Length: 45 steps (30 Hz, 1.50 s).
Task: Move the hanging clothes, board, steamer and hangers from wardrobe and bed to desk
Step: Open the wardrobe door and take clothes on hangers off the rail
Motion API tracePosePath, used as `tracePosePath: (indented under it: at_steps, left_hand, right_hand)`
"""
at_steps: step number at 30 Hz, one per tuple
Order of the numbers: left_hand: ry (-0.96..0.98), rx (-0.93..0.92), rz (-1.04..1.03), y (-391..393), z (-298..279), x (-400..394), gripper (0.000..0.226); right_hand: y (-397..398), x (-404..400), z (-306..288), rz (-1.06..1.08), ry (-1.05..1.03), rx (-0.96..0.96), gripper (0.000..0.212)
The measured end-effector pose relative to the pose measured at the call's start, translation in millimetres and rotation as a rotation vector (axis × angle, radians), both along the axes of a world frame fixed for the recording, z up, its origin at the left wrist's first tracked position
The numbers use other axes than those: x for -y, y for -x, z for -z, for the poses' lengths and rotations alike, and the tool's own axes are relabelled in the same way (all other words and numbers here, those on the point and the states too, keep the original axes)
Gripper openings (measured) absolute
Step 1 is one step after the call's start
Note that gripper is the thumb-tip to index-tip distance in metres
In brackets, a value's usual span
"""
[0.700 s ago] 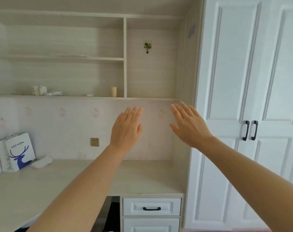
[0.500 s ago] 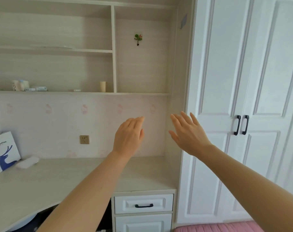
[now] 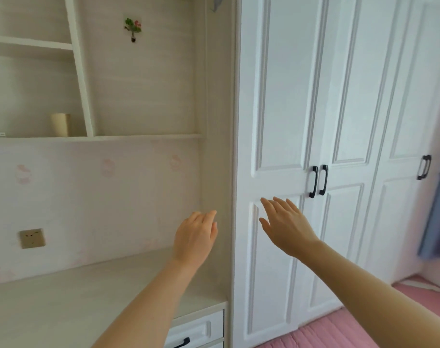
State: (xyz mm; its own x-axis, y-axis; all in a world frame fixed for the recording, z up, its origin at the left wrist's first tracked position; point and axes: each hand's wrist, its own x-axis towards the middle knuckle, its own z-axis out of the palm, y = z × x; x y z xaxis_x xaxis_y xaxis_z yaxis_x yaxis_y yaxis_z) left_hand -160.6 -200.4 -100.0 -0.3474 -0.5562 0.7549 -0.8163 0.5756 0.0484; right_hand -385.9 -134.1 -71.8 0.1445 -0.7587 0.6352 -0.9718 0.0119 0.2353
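White wardrobe (image 3: 314,121) doors now centred, view swung right since half a second ago. Left hand (image 3: 195,238) and right hand (image 3: 286,226) both lowered, fingers straight and apart, gripping nothing. Blue hanging clothes (image 3: 437,217) newly visible far right; surface (image 3: 63,297) left.

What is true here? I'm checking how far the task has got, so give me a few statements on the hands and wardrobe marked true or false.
1. The wardrobe doors are shut. True.
2. The right hand grips a door handle. False: it is open in the air, below and left of the black handles.
3. The left hand holds nothing. True.
4. A steamer stands on the desk. False: none shows on the visible part.
5. A cup stands on the shelf. True.
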Motion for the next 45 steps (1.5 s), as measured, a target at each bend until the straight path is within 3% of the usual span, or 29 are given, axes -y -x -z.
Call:
tracePosePath:
  at_steps: [4,7,11,19,32,41,45]
  left_hand:
    - [-0.079,-0.012,0.076,32,8,37,0.034]
    - [-0.133,-0.039,0.155,56,17,57,0.018]
    - [-0.225,-0.063,0.256,91,27,73,0.027]
    - [-0.231,-0.117,0.393,174,33,104,0.032]
    - [-0.212,-0.141,0.461,328,25,159,0.027]
    - [-0.540,-0.383,0.517,409,13,190,0.037]
    - [-0.639,-0.545,0.546,439,8,188,0.026]
  right_hand:
    - [36,31,9,0.116,-0.027,0.049,0.051]
    - [61,45,17,0.198,-0.036,0.097,0.050]
    - [88,56,22,0.266,-0.072,0.164,0.049]
    - [145,82,9,0.319,-0.081,0.226,0.043]
    - [265,164,-37,0.260,-0.092,0.446,0.039]
    - [318,219,-66,0.082,-0.032,0.715,0.047]
    - [328,235,-76,-0.023,0.062,0.804,0.043]
